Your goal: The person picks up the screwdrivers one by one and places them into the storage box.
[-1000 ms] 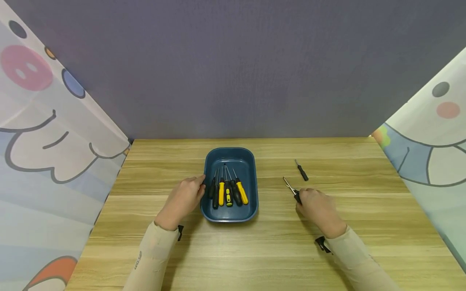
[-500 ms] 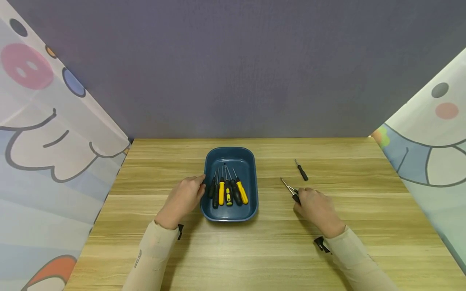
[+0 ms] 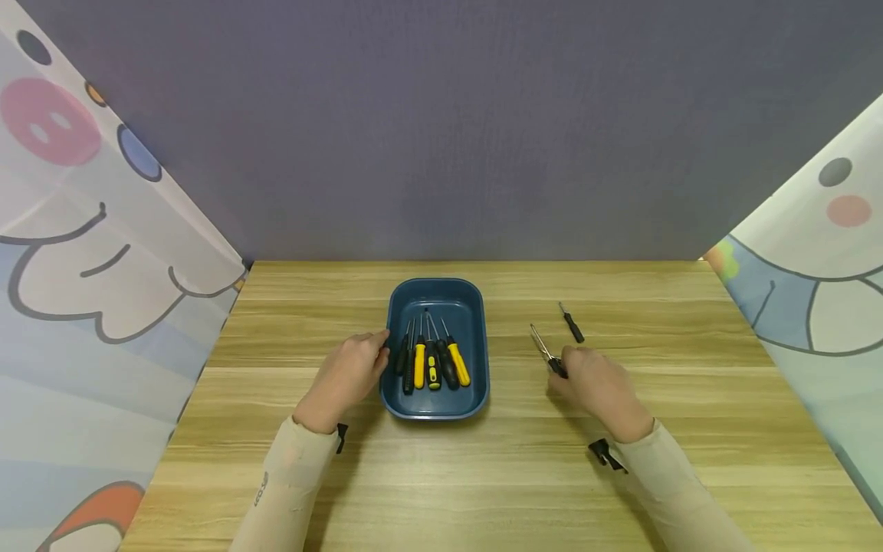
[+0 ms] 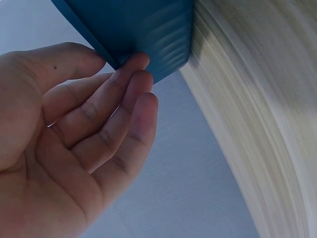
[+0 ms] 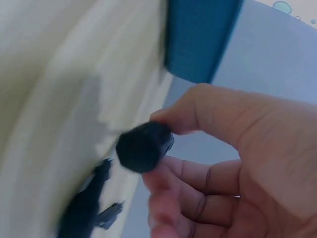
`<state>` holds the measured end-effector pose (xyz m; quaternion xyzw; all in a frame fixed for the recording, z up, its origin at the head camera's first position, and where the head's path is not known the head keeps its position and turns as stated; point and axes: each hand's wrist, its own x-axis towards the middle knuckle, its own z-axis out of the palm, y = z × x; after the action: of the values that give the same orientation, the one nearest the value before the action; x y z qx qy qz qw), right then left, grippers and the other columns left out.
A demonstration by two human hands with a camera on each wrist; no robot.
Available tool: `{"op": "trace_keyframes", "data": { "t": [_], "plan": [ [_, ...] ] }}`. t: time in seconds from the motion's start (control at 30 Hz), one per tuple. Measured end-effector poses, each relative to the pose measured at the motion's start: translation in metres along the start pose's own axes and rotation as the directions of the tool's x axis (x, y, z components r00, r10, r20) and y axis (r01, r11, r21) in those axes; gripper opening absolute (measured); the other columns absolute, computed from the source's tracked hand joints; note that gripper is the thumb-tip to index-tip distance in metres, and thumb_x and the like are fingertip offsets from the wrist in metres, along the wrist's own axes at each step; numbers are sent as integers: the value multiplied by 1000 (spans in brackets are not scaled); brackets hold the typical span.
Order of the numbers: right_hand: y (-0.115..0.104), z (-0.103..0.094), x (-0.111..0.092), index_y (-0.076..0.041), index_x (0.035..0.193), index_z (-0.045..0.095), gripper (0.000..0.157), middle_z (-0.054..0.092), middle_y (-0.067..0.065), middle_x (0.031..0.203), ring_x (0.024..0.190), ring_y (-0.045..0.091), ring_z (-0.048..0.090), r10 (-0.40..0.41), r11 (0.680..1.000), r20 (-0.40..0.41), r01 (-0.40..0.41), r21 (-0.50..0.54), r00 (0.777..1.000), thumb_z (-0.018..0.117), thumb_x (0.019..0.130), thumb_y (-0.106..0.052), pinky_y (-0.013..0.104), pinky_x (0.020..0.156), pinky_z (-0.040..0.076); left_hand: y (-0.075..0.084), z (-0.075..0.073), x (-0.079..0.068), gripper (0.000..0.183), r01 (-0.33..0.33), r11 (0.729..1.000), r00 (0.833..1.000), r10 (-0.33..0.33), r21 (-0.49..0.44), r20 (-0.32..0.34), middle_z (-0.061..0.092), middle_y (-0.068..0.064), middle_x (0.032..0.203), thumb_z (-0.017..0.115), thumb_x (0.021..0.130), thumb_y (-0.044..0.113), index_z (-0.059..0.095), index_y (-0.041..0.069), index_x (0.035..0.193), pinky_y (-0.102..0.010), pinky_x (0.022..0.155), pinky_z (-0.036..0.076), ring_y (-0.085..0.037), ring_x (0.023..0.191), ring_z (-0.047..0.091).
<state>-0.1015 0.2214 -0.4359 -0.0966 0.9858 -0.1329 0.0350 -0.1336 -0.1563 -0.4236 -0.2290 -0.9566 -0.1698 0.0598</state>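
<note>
Six slim screwdrivers [image 3: 433,369] with black, yellow or two-coloured handles lie side by side in a deep blue rectangular tray [image 3: 457,303], shafts toward its far end, probably for neatness. At the tray's left, the left hand [image 3: 350,376] pinches its rim, seemingly to steady it. Well right of the tray, the right hand [image 3: 602,387] grips a black-handled metal screwdriver [image 5: 141,148], shaft pointing away from the person; whether another tool lies beneath, I can't tell. Beyond that hand, also right of the tray, a small black screwdriver [image 3: 573,327] rests on the wood-grained table [image 3: 476,483]. The tray's raised wall stands between the gripped tool and the six.
</note>
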Motion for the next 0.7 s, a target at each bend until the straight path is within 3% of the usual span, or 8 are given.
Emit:
{"op": "trace_keyframes", "data": {
  "t": [0.17,0.33,0.7],
  "plan": [
    [-16,-12,9,-15,61,42,32,32,-7,51,46,7,24,29,994,31,-32,103,999,65,83,-19,23,41,22,2,-2,0,33,18,1000,1000,-18,-6,11,70,-24,111,66,95,4,64,-10,124,-42,73,58,-32,89,69],
    [-35,-23,21,-17,60,39,35,25,-9,51,46,7,16,-5,992,44,0,126,999,65,83,-18,22,43,16,2,-2,0,33,25,1000,999,-25,-7,21,70,-23,110,67,95,4,65,-10,125,-40,70,58,-29,84,68],
    [-91,-39,58,-18,51,35,49,22,-11,45,41,7,19,-61,991,117,47,123,991,68,86,-27,22,41,16,3,-2,1,33,34,999,999,-33,-18,28,70,-24,110,66,95,4,65,-10,124,-37,67,57,-24,78,65]
  ]
}}
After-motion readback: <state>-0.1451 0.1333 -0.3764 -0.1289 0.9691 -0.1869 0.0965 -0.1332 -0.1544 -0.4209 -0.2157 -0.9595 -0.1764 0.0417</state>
